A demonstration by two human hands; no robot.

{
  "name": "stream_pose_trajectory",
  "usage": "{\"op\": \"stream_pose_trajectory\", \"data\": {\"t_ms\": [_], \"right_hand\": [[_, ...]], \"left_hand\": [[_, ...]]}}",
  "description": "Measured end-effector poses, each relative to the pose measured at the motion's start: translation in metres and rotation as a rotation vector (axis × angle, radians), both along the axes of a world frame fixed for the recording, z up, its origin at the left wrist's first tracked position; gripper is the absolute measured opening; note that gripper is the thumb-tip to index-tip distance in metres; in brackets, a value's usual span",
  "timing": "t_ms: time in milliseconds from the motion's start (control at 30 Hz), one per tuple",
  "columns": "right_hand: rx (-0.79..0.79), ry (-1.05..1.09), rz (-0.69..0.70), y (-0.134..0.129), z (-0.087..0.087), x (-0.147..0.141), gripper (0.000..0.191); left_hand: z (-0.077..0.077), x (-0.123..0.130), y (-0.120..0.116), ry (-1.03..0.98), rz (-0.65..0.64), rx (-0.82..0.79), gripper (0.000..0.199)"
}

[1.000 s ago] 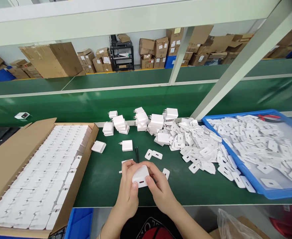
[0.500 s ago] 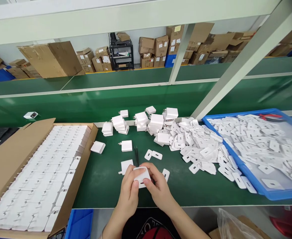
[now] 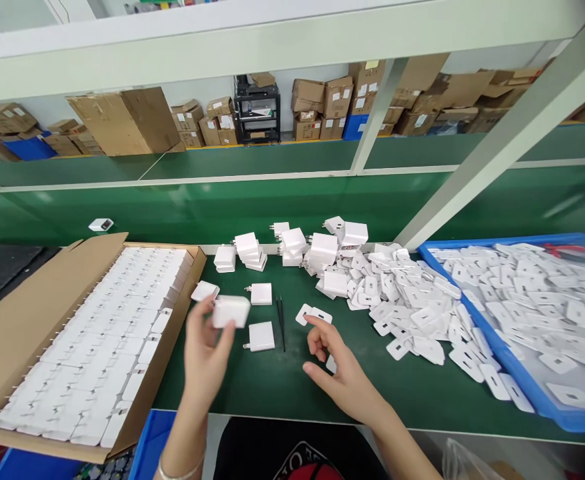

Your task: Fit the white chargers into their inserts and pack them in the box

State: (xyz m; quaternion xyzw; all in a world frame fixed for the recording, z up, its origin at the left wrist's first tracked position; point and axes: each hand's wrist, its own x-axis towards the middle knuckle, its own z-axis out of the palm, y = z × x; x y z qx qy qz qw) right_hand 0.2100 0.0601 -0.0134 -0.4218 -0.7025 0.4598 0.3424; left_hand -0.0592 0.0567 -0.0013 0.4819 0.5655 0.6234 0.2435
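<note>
Left hand (image 3: 206, 350), fingers clamped on a white adapter (image 3: 232, 311), right of the carton (image 3: 47, 307); right hand (image 3: 340, 373), fingers apart, just near of two slotted plates (image 3: 322, 315)

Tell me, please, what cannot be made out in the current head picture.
In the head view:
White charger in the left hand: fine surface details, lost to blur.
White plate behind the right hand: mostly covered by that hand.
Blue tray: far right part, cut off by the picture's edge.
</note>
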Motion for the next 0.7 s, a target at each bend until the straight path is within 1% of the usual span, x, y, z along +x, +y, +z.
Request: {"op": "stream_pose_trajectory", "data": {"t_ms": [33,100,167,233,300,367,400,467,500,533,567,600,667,700], "right_hand": [[0.011,-0.006,-0.006,0.001,0.002,0.003,0.057],[0.033,-0.018,-0.026,0.003,0.004,0.01,0.049],[0.045,-0.022,-0.043,0.004,0.004,0.016,0.043],[0.045,-0.034,-0.047,0.004,0.003,0.021,0.039],[0.07,-0.061,-0.053,0.006,0.004,0.028,0.037],[0.166,-0.093,-0.11,0.018,0.01,0.038,0.032],[0.236,-0.103,-0.177,0.029,0.015,0.044,0.029],[0.382,-0.125,-0.361,0.065,0.03,0.06,0.025],[0.429,-0.15,-0.459,0.09,0.039,0.068,0.026],[0.472,-0.194,-0.511,0.118,0.048,0.076,0.029],[0.51,-0.271,-0.54,0.148,0.057,0.084,0.033],[0.516,-0.389,-0.549,0.178,0.065,0.091,0.04],[0.492,-0.482,-0.574,0.236,0.079,0.102,0.05],[0.47,-0.532,-0.583,0.261,0.083,0.107,0.053]], "left_hand": [[0.007,-0.014,0.006,0.104,0.139,0.025,0.053],[0.019,-0.042,0.018,0.35,0.381,0.011,0.054],[0.026,-0.065,0.029,0.56,0.531,-0.053,0.052],[0.026,-0.081,0.038,0.661,0.575,-0.148,0.049],[0.021,-0.089,0.046,0.682,0.549,-0.244,0.048],[0.012,-0.093,0.05,0.723,0.504,-0.302,0.048],[0.008,-0.093,0.052,0.767,0.502,-0.316,0.048],[0.001,-0.093,0.053,0.885,0.547,-0.353,0.046],[-0.002,-0.093,0.054,0.942,0.577,-0.383,0.045],[-0.004,-0.093,0.054,0.989,0.603,-0.415,0.045],[-0.006,-0.093,0.054,1.022,0.618,-0.437,0.045],[-0.007,-0.093,0.054,1.044,0.621,-0.44,0.045],[-0.008,-0.091,0.053,1.076,0.618,-0.389,0.045],[-0.006,-0.089,0.051,1.087,0.621,-0.345,0.044]]}}
